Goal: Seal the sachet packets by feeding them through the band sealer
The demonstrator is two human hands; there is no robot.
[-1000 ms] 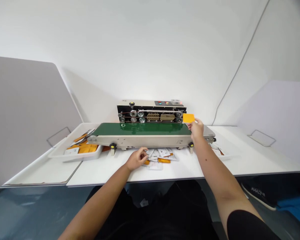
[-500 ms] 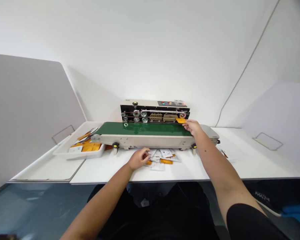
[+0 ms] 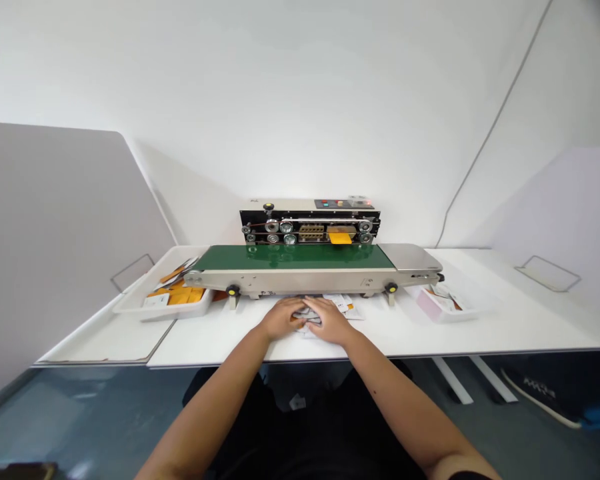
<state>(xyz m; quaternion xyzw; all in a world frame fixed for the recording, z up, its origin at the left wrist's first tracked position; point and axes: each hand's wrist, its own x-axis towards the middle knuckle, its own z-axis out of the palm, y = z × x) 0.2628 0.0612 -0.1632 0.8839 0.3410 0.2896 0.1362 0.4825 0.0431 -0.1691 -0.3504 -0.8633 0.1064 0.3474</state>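
Note:
My left hand and my right hand meet at a pile of small white-and-orange packets on the table, in front of the belt sealing machine. Both are curled around packets, thumbs toward each other and fingertips nearly touching; part of the pile is hidden beneath them. Above, an orange packet sticks out of the sealer head, held by its edge, with neither hand on it. The green conveyor belt runs below that head.
On the left a white tray holds several orange and white packets, next to the belt's end. Under the machine's right end stands a smaller bin with packets. Side panels flank the white table; its front edge is close to me.
My right hand has let go of the orange packet and come down to the pile beside my left hand. That packet has shifted left along the sealer.

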